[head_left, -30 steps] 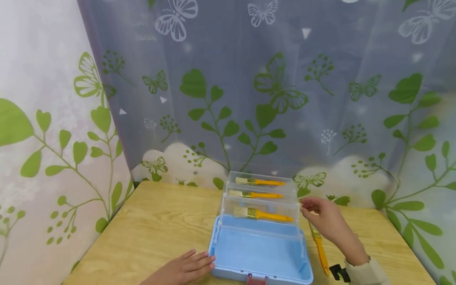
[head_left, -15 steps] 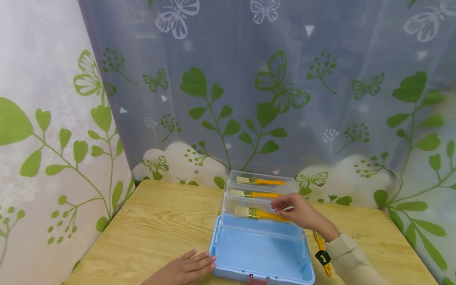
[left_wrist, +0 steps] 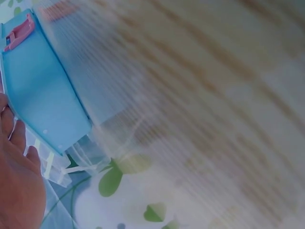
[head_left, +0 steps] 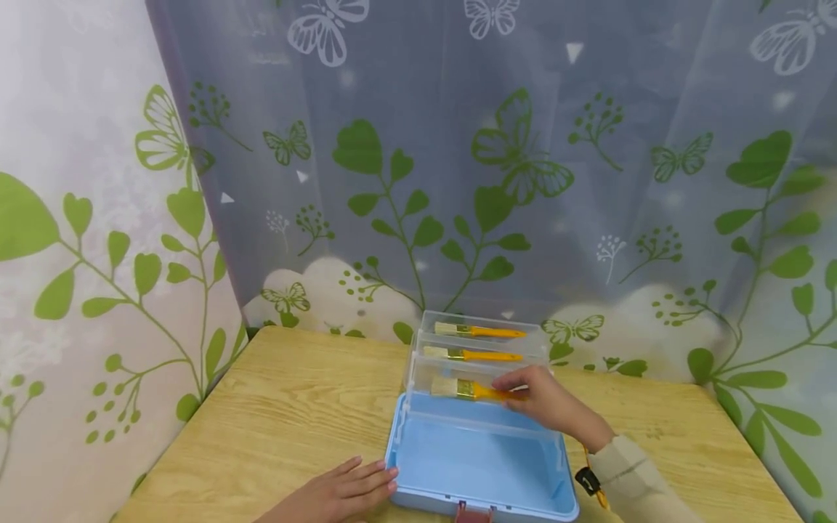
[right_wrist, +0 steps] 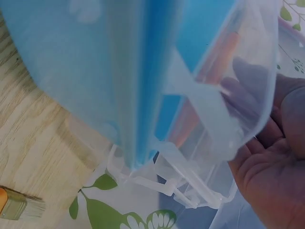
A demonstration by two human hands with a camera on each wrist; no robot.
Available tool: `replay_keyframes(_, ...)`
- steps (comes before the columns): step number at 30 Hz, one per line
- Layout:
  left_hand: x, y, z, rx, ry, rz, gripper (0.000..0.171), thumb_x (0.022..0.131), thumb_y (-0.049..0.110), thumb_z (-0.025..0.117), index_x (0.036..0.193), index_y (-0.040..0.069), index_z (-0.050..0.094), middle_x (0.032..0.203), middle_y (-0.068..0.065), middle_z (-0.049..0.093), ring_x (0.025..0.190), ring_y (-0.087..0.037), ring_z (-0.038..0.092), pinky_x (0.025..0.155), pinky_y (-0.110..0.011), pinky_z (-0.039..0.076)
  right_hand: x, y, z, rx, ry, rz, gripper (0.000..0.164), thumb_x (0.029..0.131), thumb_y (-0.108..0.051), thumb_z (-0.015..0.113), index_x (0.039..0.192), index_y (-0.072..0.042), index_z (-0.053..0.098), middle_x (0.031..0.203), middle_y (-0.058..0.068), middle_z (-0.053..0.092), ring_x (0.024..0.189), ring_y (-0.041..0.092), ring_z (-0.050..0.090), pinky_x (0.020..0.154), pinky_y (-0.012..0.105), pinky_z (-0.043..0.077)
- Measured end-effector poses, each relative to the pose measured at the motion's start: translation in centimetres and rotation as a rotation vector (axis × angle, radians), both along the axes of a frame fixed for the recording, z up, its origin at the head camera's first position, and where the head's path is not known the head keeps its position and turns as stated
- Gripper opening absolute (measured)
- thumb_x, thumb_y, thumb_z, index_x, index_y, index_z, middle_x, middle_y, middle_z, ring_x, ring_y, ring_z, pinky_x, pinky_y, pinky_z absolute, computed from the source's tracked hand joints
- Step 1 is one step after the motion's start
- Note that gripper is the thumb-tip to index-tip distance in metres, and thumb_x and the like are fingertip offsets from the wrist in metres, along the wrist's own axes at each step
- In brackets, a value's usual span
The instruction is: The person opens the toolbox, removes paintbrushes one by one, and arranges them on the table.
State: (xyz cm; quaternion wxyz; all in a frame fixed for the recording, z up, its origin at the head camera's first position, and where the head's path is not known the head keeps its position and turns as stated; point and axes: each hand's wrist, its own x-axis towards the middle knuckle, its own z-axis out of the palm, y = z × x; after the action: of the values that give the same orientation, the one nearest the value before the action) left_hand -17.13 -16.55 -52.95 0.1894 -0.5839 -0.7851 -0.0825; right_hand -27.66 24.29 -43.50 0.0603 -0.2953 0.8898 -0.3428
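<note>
A light-blue toolbox stands open on the table, with clear stepped trays raised at its back. In the lowest tray lies the widest paintbrush, bristles to the left. My right hand pinches its yellow handle, fingertips inside the tray; the right wrist view shows them through the clear plastic. Two narrower brushes lie above, a middle paintbrush and a top paintbrush. With fingers straight, my left hand rests against the toolbox's left rim.
Another paintbrush lies on the wooden table right of the toolbox, mostly hidden by my right sleeve in the head view. A reddish latch sits at the toolbox's front. Behind hangs a patterned curtain.
My right hand has moved left from beside the trays, over the lowest tray, and down onto the wide paintbrush's handle. My left hand has stayed at the toolbox's rim.
</note>
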Motion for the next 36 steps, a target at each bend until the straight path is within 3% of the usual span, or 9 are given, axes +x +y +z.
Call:
replay_keyframes(7,-0.13,-0.14,-0.33,-0.003,0.013,-0.023,0.067,0.110,0.048,0.034,0.162,0.007,0.027,0.170,-0.004,0.020,0.157,-0.012,0.006,0.125,-0.022,-0.001,0.05,-0.21,-0.18,0.043,0.022,-0.007,0.032,0.090,0.009,0.070,0.120,0.001,0.074,0.118,0.015,0.074,0.105,0.032,0.071,0.082,0.038,0.061)
replay_keyframes(11,-0.12,-0.37,-0.55,0.004,0.010,-0.020,0.068,0.110,0.050,0.030,0.161,0.005,0.029,0.169,-0.006,0.022,0.157,-0.014,0.008,0.125,-0.023,-0.001,0.02,-0.47,-0.18,0.060,0.044,-0.002,0.034,0.089,0.011,0.070,0.120,-0.001,0.075,0.118,0.014,0.074,0.106,0.031,0.071,0.083,0.038,0.061)
replay_keyframes(19,-0.07,-0.31,-0.36,0.021,-0.049,-0.024,0.066,0.110,0.048,0.032,0.161,0.006,0.028,0.170,-0.004,0.021,0.157,-0.012,0.008,0.125,-0.021,0.000,0.34,-0.75,-0.33,0.071,0.087,-0.005,0.035,0.086,0.013,0.071,0.118,-0.002,0.075,0.115,0.013,0.075,0.101,0.029,0.072,0.081,0.036,0.061)
replay_keyframes(27,-0.15,-0.05,0.13,0.014,0.034,-0.010,0.059,0.111,0.037,0.040,0.161,0.007,0.030,0.168,-0.005,0.026,0.157,-0.012,0.011,0.125,-0.023,0.001,0.74,-0.81,-0.44,0.111,0.133,-0.023,0.036,0.086,0.010,0.074,0.119,-0.003,0.075,0.116,0.011,0.074,0.105,0.030,0.070,0.089,0.045,0.058)
replay_keyframes(36,-0.02,0.08,0.16,0.020,0.014,-0.015,0.059,0.111,0.037,0.039,0.161,0.007,0.030,0.169,-0.004,0.023,0.157,-0.012,0.010,0.125,-0.023,0.002,0.99,-0.91,-0.37,0.102,0.078,-0.041,0.035,0.090,0.004,0.073,0.125,0.000,0.072,0.122,0.016,0.072,0.108,0.033,0.070,0.083,0.039,0.060)
